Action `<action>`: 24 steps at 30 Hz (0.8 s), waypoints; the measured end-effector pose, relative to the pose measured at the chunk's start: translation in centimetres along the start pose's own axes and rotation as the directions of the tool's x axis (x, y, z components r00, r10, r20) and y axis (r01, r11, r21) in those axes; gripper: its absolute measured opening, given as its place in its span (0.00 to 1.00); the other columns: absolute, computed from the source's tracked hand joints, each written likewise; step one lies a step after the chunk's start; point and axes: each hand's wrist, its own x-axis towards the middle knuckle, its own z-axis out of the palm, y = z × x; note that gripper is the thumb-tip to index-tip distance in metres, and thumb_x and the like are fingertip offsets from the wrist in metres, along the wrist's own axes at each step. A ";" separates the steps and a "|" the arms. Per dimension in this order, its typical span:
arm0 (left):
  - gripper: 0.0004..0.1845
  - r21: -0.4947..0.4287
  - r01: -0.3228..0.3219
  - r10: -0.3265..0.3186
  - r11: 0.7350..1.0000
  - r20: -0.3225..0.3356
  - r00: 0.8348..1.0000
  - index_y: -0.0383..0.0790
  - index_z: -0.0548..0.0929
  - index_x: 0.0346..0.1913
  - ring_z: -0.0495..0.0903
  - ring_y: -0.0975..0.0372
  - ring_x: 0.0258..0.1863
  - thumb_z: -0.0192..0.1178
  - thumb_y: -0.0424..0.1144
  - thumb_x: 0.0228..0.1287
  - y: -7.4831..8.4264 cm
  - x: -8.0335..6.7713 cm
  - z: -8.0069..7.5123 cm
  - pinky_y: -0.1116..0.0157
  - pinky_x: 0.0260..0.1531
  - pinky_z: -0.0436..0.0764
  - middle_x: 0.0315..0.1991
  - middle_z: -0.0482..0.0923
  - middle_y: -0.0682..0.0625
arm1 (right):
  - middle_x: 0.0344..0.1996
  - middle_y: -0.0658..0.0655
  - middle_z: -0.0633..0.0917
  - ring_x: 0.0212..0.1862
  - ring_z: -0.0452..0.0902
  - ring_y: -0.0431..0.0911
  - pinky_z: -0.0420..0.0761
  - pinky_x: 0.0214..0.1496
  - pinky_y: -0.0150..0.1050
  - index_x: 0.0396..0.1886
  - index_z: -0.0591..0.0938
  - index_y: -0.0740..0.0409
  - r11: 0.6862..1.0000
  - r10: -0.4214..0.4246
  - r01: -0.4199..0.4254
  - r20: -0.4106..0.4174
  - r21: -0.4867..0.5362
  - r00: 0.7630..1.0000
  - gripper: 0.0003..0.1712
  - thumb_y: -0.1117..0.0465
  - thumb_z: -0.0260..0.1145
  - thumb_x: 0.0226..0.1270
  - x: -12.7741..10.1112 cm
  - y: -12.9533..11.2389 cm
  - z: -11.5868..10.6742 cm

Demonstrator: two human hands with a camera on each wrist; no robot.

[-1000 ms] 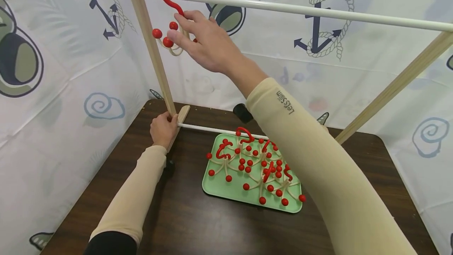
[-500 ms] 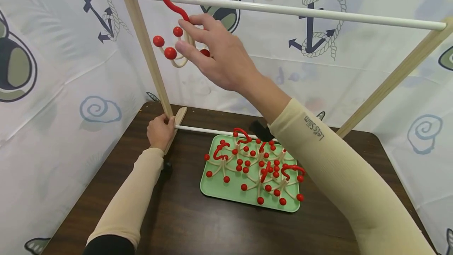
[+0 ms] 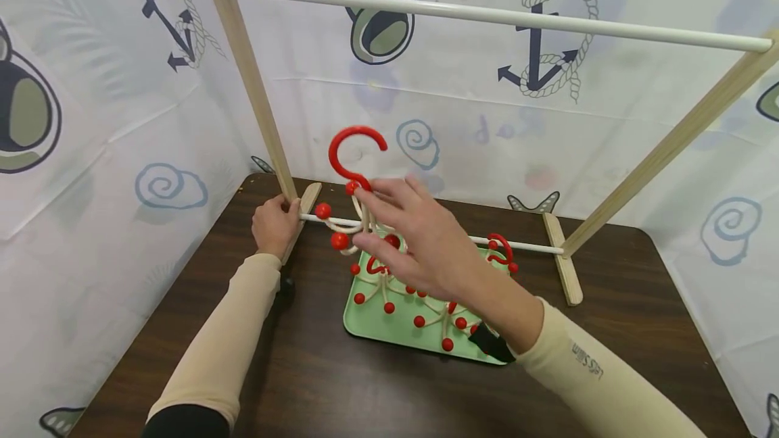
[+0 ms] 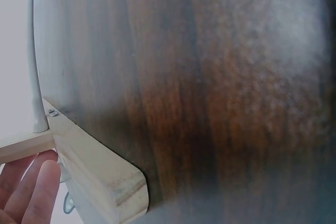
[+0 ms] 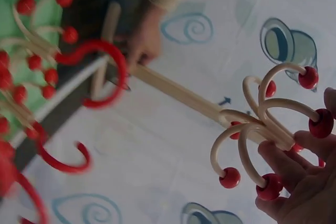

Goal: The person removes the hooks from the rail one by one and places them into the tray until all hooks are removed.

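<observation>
The right hand (image 3: 426,242) pinches a hook (image 3: 356,174) by its stem, fingers curled around the cream prongs just below the red curve; red beads sit at its fingertips (image 5: 286,163). Under that hand lies a green tray (image 3: 365,320) of more hooks. The left hand (image 3: 276,225) grips the rack (image 3: 255,86) post at its foot (image 4: 100,177), fingers wrapped around the wood.

I see open air under the white top rail (image 3: 487,15) between the slanted wooden posts (image 3: 252,86). Lower down, the thin white crossbar (image 3: 523,246) and the green tray (image 3: 365,320) heaped with red-tipped hooks block my path.
</observation>
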 end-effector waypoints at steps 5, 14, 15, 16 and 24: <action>0.17 0.005 0.004 -0.004 1.000 0.009 1.000 0.38 0.85 0.39 0.81 0.41 0.34 0.57 0.50 0.70 0.3 -0.2 -0.1 0.44 0.34 0.75 0.31 0.84 0.40 | 0.64 0.54 0.71 0.64 0.70 0.46 0.53 0.73 0.49 0.71 0.70 0.55 0.999 -0.014 0.014 0.013 0.037 1.000 0.33 0.46 0.61 0.71 -4.4 0.8 3.2; 0.17 0.007 0.014 -0.014 1.000 0.014 1.000 0.38 0.85 0.39 0.81 0.41 0.35 0.58 0.49 0.70 0.2 -0.2 -0.2 0.44 0.35 0.75 0.32 0.84 0.39 | 0.66 0.54 0.71 0.68 0.65 0.50 0.57 0.70 0.56 0.72 0.69 0.52 0.999 0.027 -0.027 -0.018 0.032 0.999 0.34 0.42 0.58 0.72 -9.9 1.2 8.3; 0.17 0.005 0.013 -0.013 1.000 0.016 1.000 0.38 0.85 0.39 0.81 0.41 0.35 0.58 0.50 0.70 0.2 -0.2 -0.2 0.44 0.35 0.75 0.32 0.84 0.39 | 0.66 0.54 0.71 0.68 0.65 0.49 0.58 0.69 0.57 0.72 0.69 0.52 0.999 0.024 -0.023 -0.016 0.027 1.000 0.34 0.42 0.58 0.72 -10.4 1.3 8.8; 0.17 0.003 0.012 -0.012 1.000 0.019 1.000 0.38 0.85 0.39 0.81 0.41 0.35 0.57 0.50 0.70 0.3 -0.2 -0.2 0.44 0.35 0.75 0.32 0.84 0.39 | 0.66 0.54 0.70 0.68 0.65 0.49 0.59 0.69 0.58 0.72 0.69 0.52 1.000 0.017 -0.017 -0.013 0.019 1.000 0.35 0.42 0.58 0.71 -10.8 1.3 9.4; 0.18 -0.007 0.016 -0.016 1.000 0.009 1.000 0.38 0.86 0.40 0.81 0.43 0.33 0.56 0.51 0.70 0.4 -0.1 0.0 0.45 0.34 0.76 0.31 0.84 0.41 | 0.68 0.51 0.68 0.69 0.64 0.45 0.57 0.70 0.55 0.72 0.68 0.50 1.000 0.025 -0.026 0.072 0.016 0.997 0.36 0.42 0.62 0.69 -13.4 2.3 13.4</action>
